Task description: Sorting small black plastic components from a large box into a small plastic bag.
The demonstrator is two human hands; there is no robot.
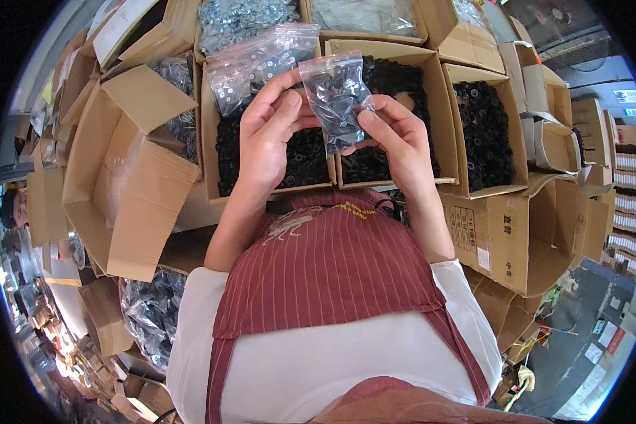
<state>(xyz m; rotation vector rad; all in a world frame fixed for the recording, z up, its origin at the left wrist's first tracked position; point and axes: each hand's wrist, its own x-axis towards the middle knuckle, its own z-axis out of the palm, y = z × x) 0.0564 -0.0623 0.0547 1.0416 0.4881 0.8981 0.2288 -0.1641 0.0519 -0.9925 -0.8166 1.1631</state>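
Note:
Between my hands hangs a small clear zip bag (334,88) with a red seal line and black and metal-coloured parts inside. My left hand (268,131) is closed at its left side, the fingertips partly hidden behind the bag. On the other side my right hand (401,134) pinches the lower right of the bag between thumb and fingers. Below the hands are cardboard boxes of black rounded parts: one box (305,159) under my left hand, another box (410,79) behind my right. Several filled zip bags (230,79) lie on the parts in the left box.
A third box of black parts (480,134) stands at the right. Boxes at the back hold clear plastic bags (364,15) and shiny pieces (244,20). An open carton (155,205) with raised flaps is at left, above a black-filled plastic bag (152,311). A large carton (509,237) stands lower right.

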